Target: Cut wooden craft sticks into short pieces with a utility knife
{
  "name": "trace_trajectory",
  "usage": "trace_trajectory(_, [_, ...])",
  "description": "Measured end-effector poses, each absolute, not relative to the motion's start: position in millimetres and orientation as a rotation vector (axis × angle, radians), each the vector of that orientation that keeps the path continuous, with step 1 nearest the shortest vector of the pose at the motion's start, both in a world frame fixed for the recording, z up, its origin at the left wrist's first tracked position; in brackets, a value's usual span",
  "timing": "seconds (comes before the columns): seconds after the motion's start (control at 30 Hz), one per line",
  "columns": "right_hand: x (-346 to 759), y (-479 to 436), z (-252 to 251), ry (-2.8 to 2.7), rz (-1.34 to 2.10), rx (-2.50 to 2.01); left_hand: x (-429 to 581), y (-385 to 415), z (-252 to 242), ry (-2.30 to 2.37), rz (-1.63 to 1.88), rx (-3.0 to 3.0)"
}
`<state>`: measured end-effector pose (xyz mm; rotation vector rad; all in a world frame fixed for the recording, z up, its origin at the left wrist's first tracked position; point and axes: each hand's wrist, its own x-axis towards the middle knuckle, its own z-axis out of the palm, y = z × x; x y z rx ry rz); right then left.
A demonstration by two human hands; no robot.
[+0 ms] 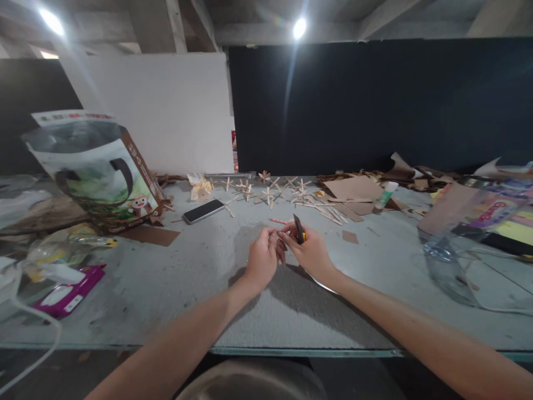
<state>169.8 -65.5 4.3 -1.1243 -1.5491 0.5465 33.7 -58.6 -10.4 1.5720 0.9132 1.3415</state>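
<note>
My left hand (265,253) is closed, its fingertips pinched against those of my right hand over the middle of the table. Whatever small thing lies between the fingertips is too hidden to name. In my right hand (310,253) is a utility knife (298,228) with a dark blade pointing up and away; a bit of yellow shows on its body. Just beyond the fingers is a thin red-and-white striped stick (278,221); whether it is held or lying there I cannot tell. Several crossed wooden sticks (268,195) lie farther back.
A phone (204,211) lies back left, beside a large printed bag (100,178). A purple-framed object (70,291) sits at the left. Cardboard pieces (352,189) and a glue stick (386,195) are back right. A clear plastic container (449,266) stands at the right.
</note>
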Motion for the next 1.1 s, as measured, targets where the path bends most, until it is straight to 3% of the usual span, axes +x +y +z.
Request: trace_trajectory(1.1, [167.8,-63.2,-3.7,-1.609,0.368,-1.144,31.0,-58.4,-9.8,0.934,1.374,1.672])
